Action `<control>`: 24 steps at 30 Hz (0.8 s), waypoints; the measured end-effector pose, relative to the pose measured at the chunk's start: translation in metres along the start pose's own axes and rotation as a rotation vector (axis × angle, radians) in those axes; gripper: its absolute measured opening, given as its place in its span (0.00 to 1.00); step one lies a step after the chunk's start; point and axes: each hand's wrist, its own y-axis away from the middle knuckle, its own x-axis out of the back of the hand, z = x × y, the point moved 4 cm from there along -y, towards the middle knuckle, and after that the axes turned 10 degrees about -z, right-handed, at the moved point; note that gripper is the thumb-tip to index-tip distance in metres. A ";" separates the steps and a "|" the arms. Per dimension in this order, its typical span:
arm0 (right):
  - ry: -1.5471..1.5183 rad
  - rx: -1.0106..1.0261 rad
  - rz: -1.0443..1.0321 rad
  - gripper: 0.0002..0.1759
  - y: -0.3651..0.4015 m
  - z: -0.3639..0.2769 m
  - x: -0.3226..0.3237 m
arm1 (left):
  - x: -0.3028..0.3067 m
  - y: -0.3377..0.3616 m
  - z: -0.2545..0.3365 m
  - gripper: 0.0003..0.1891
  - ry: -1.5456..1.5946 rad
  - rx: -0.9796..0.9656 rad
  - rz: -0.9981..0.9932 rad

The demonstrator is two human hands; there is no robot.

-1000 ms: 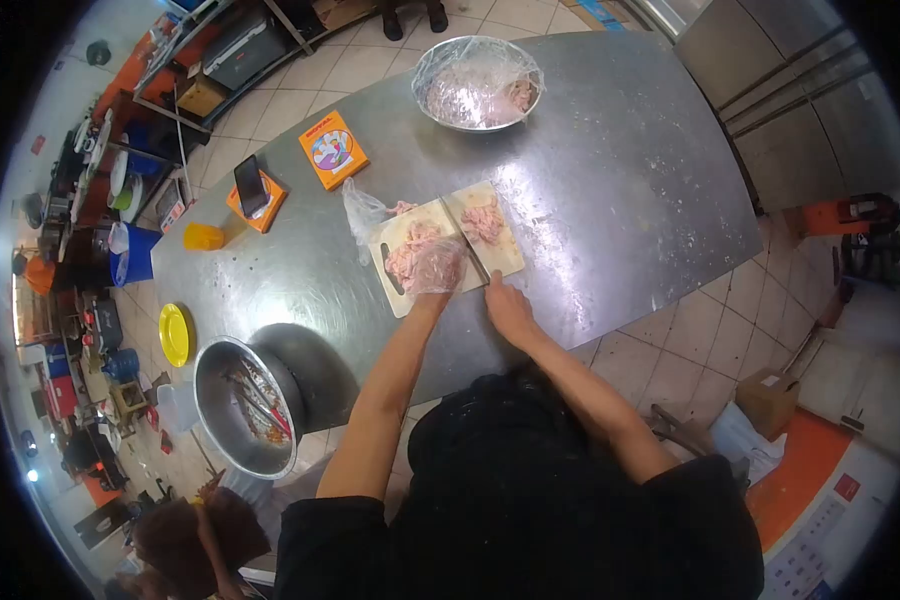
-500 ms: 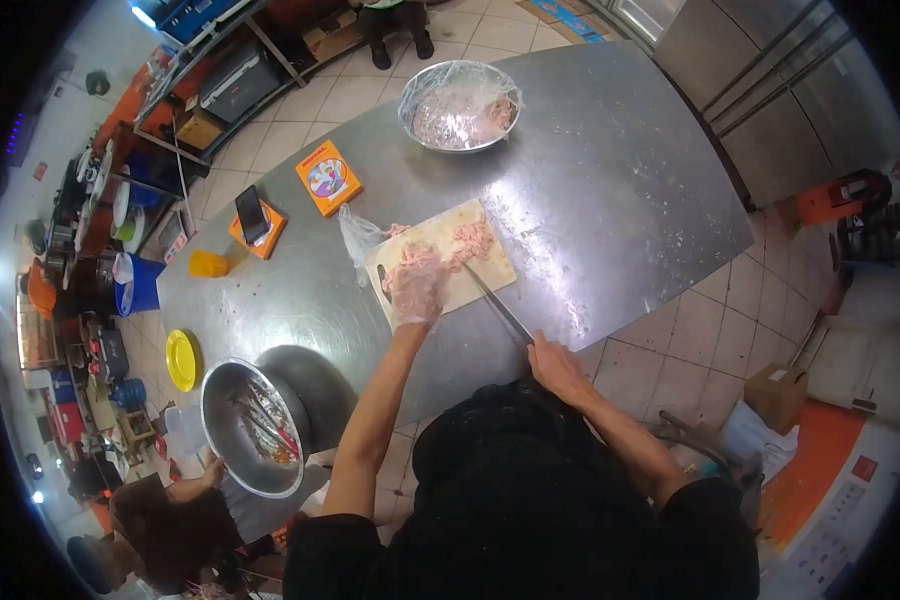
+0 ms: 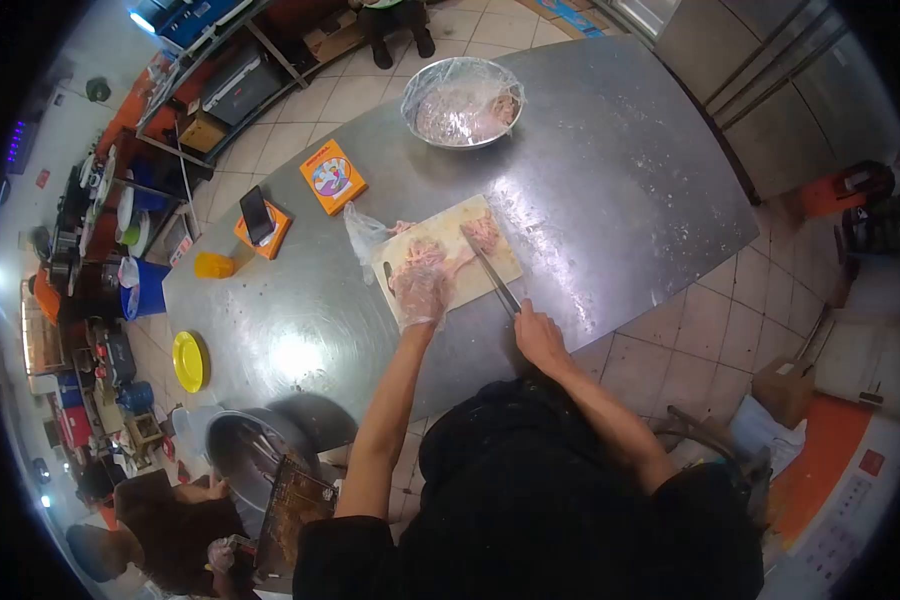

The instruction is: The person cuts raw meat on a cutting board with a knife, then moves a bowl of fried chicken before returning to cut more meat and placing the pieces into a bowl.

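Note:
My left hand (image 3: 425, 290), in a clear plastic glove, presses on pale pink raw meat (image 3: 422, 252) at the left side of the cutting board (image 3: 452, 222), its fingers curled over the meat. My right hand (image 3: 541, 338) is closed round the handle of a knife (image 3: 494, 272). The blade points away from me across the board, its tip beside a second small heap of cut meat (image 3: 483, 232) on the right. A crumpled plastic bag (image 3: 364, 232) lies against the board's far left corner.
On the steel table (image 3: 610, 180) stand a film-covered metal bowl of meat (image 3: 462, 105), orange boxes (image 3: 332, 177), a phone (image 3: 256, 214), an orange cup (image 3: 213, 265) and a yellow plate (image 3: 190, 362). At lower left, a co-worker (image 3: 170, 520) is by a large metal bowl (image 3: 300, 440) and a brown-stained tray (image 3: 295, 505).
The knife and my right hand have shifted left and slightly away from me, the tip now reaching the right heap. The co-worker's bowl has moved toward me, and the brown-stained tray has come into view.

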 end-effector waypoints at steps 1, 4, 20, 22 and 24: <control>-0.001 -0.006 0.009 0.15 -0.001 0.001 0.004 | 0.019 -0.001 0.006 0.20 0.004 0.002 0.004; -0.009 -0.012 -0.013 0.15 0.000 -0.004 0.014 | 0.036 -0.003 0.006 0.18 0.123 0.063 -0.106; -0.021 -0.030 -0.139 0.14 -0.017 -0.020 -0.030 | -0.034 -0.006 0.000 0.13 0.194 -0.176 0.223; -0.003 -0.034 -0.131 0.14 -0.030 -0.026 -0.033 | -0.036 -0.005 -0.004 0.14 0.200 -0.215 0.267; 0.016 -0.036 -0.115 0.14 -0.045 -0.035 -0.031 | -0.040 -0.009 -0.003 0.14 0.106 -0.207 0.186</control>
